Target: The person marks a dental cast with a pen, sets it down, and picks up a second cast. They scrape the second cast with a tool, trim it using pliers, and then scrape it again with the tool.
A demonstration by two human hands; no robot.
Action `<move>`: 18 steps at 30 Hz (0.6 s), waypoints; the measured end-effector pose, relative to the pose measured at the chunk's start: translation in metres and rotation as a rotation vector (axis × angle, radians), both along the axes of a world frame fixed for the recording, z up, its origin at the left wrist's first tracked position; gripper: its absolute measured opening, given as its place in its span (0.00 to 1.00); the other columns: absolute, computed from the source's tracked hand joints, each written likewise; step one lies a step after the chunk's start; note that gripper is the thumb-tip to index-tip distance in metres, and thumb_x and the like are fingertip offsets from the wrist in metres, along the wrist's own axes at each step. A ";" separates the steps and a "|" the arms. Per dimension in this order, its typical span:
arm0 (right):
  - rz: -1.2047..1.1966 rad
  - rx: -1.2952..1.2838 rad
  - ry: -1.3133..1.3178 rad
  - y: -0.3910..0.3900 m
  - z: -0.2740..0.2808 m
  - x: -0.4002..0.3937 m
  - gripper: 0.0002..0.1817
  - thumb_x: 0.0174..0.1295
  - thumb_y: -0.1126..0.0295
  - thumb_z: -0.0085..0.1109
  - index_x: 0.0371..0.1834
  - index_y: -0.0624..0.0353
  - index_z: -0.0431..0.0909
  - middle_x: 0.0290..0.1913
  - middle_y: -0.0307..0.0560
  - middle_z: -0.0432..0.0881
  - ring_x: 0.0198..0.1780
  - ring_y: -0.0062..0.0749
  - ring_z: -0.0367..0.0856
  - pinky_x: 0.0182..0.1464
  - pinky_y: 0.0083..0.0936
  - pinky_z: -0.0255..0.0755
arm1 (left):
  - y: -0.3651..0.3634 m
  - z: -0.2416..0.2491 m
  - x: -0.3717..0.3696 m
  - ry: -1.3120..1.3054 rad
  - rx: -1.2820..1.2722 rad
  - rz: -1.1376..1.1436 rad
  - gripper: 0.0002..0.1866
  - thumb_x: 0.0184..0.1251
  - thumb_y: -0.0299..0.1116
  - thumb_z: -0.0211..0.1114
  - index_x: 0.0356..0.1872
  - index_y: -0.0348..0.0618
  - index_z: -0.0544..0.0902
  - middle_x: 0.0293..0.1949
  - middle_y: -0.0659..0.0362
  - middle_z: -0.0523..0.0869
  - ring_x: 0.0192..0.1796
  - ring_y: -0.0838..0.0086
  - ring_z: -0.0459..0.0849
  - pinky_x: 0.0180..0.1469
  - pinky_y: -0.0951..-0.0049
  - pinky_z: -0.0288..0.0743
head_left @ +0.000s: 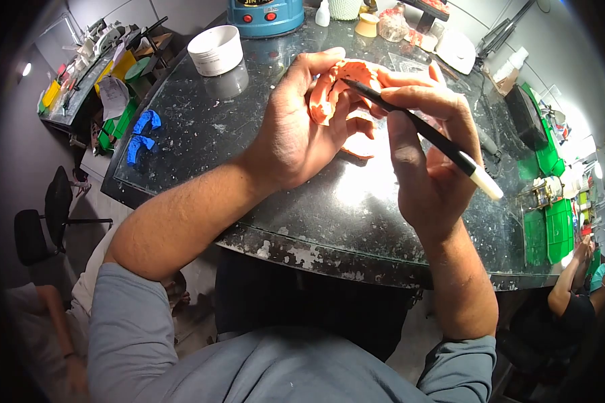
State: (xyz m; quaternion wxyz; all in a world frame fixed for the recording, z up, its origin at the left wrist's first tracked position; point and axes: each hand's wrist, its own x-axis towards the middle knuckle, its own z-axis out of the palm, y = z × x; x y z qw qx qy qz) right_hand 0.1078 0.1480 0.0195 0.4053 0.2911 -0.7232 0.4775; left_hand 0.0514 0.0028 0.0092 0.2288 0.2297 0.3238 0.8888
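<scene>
An orange, horseshoe-shaped dental piece (323,101) is held up over the dark bench by my left hand (299,131), its fingers wrapped round the piece. My right hand (437,148) grips a black pen-like tool (427,131) with a white end that points down to the right. The tool's dark tip meets or nearly meets the inner side of the orange piece; exact contact is too small to tell. Below my left fingers, another orange-edged piece (358,148) lies on the bench, partly hidden and washed out by glare.
On the dark bench (302,228) stand a white tub (215,51) and a blue machine (265,17) at the back. Two blue arch pieces (141,134) lie at left. Green trays (558,232) line the right edge. Other people sit at lower left and far right.
</scene>
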 end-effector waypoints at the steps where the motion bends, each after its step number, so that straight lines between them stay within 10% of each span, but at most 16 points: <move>1: 0.000 0.000 0.000 0.000 0.000 0.000 0.12 0.52 0.81 0.64 0.41 0.62 0.83 0.43 0.49 0.86 0.51 0.36 0.84 0.66 0.42 0.62 | 0.000 0.000 0.000 -0.017 0.001 -0.001 0.22 0.71 0.51 0.48 0.43 0.41 0.79 0.41 0.58 0.83 0.44 0.72 0.81 0.45 0.65 0.75; 18: -0.036 0.013 -0.022 0.001 0.000 0.002 0.12 0.53 0.79 0.65 0.41 0.61 0.83 0.42 0.47 0.86 0.50 0.35 0.83 0.68 0.46 0.59 | 0.001 -0.002 -0.002 0.010 0.023 0.013 0.22 0.72 0.50 0.49 0.43 0.40 0.78 0.43 0.56 0.83 0.44 0.71 0.81 0.42 0.66 0.77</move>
